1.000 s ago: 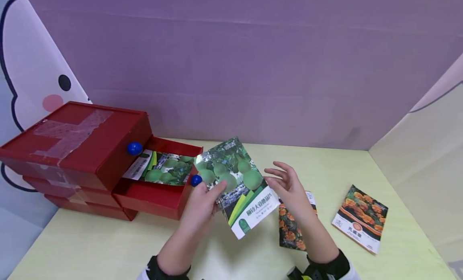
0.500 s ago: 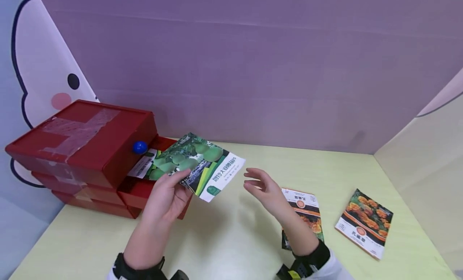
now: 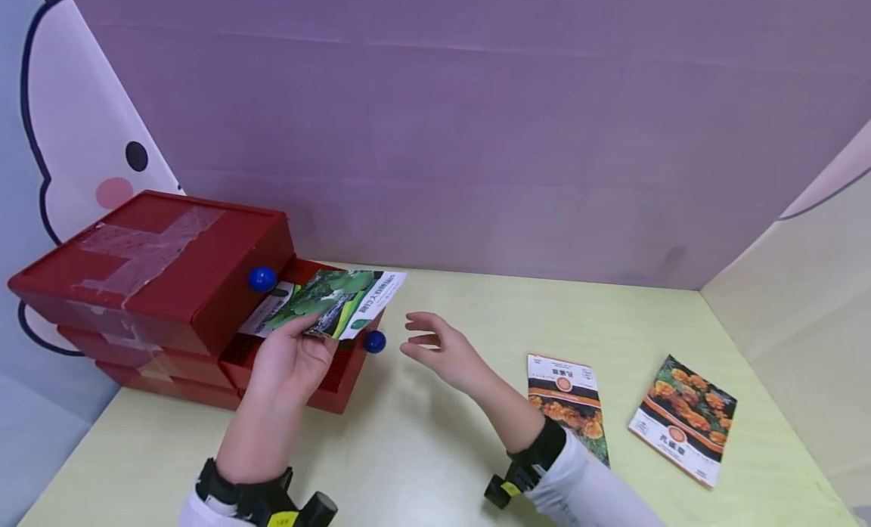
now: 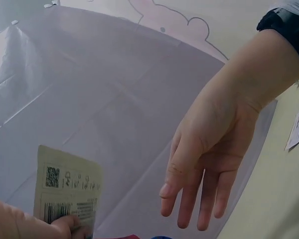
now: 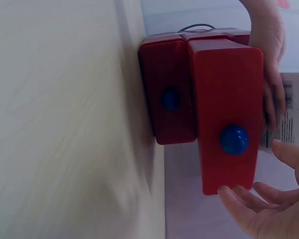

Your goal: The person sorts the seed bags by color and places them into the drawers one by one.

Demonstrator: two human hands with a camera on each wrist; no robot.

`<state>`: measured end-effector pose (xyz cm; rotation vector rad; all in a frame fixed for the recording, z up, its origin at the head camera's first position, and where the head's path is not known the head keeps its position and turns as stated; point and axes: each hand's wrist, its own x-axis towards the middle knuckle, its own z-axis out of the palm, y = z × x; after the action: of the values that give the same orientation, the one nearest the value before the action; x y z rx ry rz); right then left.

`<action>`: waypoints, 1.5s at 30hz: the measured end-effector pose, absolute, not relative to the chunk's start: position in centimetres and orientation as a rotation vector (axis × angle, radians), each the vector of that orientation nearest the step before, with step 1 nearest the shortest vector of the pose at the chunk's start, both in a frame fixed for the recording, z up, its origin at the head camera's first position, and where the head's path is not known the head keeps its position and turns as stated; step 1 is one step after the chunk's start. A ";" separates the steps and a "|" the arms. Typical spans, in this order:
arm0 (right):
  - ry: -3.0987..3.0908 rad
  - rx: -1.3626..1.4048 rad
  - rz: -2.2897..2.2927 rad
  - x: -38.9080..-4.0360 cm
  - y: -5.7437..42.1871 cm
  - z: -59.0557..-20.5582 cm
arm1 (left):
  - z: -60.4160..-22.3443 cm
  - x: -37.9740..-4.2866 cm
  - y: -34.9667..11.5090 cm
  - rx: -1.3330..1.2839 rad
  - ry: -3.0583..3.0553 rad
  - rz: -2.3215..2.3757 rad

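At left, the left hand (image 3: 292,364) pinches a packet (image 3: 350,294) by its edge, likely for control; the relaxed right hand (image 3: 442,349) is empty.

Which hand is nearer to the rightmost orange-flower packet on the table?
The right hand. It hovers to the left of the rightmost orange-flower packet; the left hand is farther left, holding the green packet above the open red drawer.

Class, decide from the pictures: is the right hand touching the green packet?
Apart: the left wrist view shows a wide strip of purple backdrop between the right hand and the green packet.
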<state>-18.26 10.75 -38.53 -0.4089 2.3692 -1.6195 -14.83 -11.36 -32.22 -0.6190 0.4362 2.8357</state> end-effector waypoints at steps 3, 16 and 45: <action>2.357 -0.392 -1.590 -18.6 10.0 -38.8 | -32.5 -15.4 -11.7 -0.662 0.390 2.878; 2.312 -0.387 -1.592 -19.0 7.8 -38.8 | -33.4 -16.8 -12.6 -0.703 0.319 2.924; 2.288 -0.325 -1.578 -19.1 7.1 -39.2 | -31.0 -11.5 -11.5 -0.392 1.171 2.750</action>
<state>-19.07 7.07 -39.22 -0.3255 2.2884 -1.5780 -11.47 -11.51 -31.05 -0.3917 1.1706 2.7500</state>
